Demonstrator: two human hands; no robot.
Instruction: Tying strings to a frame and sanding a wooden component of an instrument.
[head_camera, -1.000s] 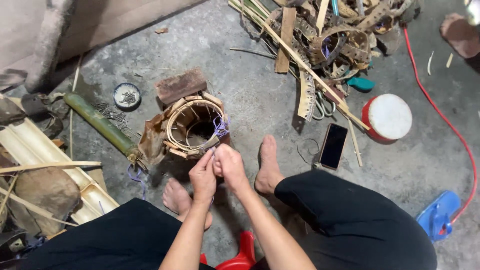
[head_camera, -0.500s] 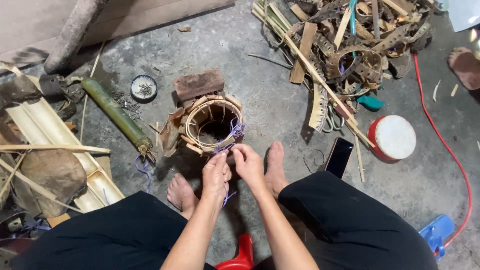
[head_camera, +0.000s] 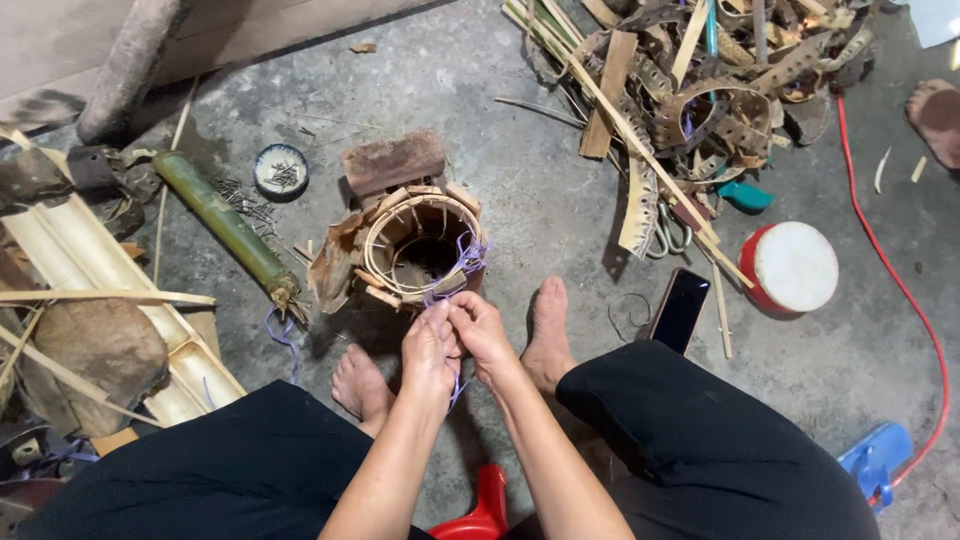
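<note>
The round bamboo basket (head_camera: 420, 248) sits on the concrete floor (head_camera: 520, 190) by the person's bare feet, its wall and rim already woven. The left hand (head_camera: 430, 345) and right hand (head_camera: 482, 330) both pinch shut on the purple string (head_camera: 468, 258) at the rim, so the tying looks only partly done.

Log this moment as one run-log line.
left hand: pinching purple strip | right hand: pinching same strip | round bamboo basket frame: on concrete floor, by bare feet | phone: right of feet
</note>
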